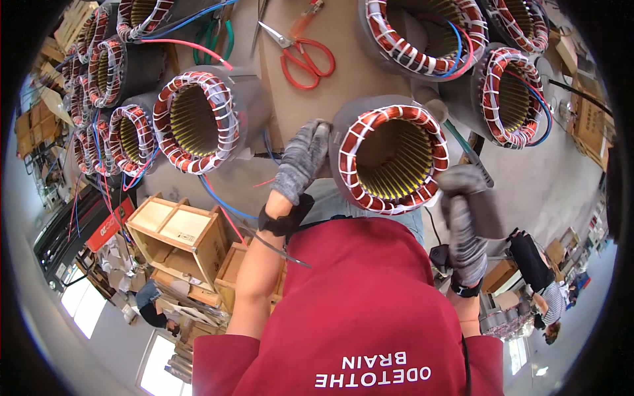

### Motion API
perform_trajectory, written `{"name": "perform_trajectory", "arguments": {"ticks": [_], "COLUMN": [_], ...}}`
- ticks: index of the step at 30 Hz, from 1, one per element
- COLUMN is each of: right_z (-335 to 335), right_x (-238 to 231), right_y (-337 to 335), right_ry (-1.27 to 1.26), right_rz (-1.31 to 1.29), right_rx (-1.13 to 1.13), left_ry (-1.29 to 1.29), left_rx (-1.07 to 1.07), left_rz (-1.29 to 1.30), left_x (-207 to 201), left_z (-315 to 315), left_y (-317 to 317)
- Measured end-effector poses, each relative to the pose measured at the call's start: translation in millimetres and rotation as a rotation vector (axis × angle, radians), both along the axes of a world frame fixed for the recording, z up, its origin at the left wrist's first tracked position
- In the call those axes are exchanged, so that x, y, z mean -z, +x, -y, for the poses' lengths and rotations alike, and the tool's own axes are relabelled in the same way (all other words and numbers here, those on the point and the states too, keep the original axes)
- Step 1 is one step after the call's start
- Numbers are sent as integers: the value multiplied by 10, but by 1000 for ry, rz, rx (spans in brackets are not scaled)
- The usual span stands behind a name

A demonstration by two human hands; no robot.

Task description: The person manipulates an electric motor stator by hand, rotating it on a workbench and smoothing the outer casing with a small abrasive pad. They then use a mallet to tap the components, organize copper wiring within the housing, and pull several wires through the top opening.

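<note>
While the gloved left hand (302, 160) lies flat, fingers loosely spread, against the grey outer shell of the stator (389, 158) at its nine o'clock side, the gloved right hand (465, 228) is closed around the handle of a mallet (462, 142) at the stator's four o'clock. The mallet's shaft runs up toward one o'clock, its pale head resting near the rim of the copper winding (370, 125) tied with white lacing. The stator sits at the workbench (330, 72) edge, right above the person's red shirt. I cannot quite tell whether the head touches the coil, since the fisheye bends that corner. A hard or slanted blow could, I judge, bruise the enamelled wire or cut the lacing; the left fingers, close to the rim, could also be struck. Red scissors (305, 56) lie at twelve o'clock, more stators (195, 122) at ten.
</note>
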State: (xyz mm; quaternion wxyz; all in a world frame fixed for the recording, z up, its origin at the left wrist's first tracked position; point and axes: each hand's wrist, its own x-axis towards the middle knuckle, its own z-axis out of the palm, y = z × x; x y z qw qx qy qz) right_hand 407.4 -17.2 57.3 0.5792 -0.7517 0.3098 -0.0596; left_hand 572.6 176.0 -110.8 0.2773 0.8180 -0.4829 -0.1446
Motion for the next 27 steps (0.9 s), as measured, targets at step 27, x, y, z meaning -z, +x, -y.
{"name": "perform_trajectory", "arguments": {"ticks": [27], "right_z": [-152], "right_x": [42], "right_y": [-546], "right_ry": [138], "right_rz": [-252], "right_rx": [-42], "left_ry": [37], "left_rx": [-222], "left_rz": [-405], "left_x": [-811], "left_z": [642], "left_y": [-178]}}
